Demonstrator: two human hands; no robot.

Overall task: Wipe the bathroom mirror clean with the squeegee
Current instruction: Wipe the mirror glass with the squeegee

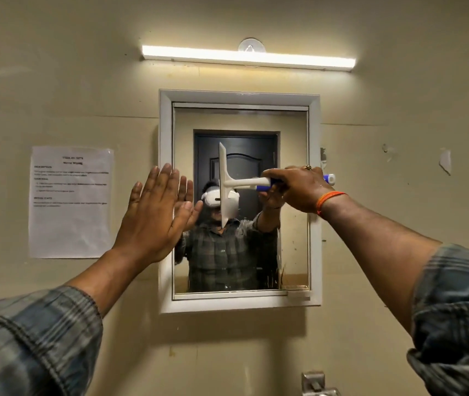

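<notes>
A white-framed mirror (296, 252) hangs on the beige wall, straight ahead. My right hand (299, 187) grips the blue handle of a white squeegee (223, 184). Its blade stands vertical against the glass near the mirror's middle, with the handle pointing right. My left hand (153, 215) is flat with fingers spread, pressed on the mirror's left frame edge and the wall beside it. The glass reflects a person in a plaid shirt and a dark door.
A printed paper sheet (70, 201) is taped to the wall left of the mirror. A lit tube light (247, 58) runs above it. A metal fixture (317, 384) shows at the bottom edge, below the mirror.
</notes>
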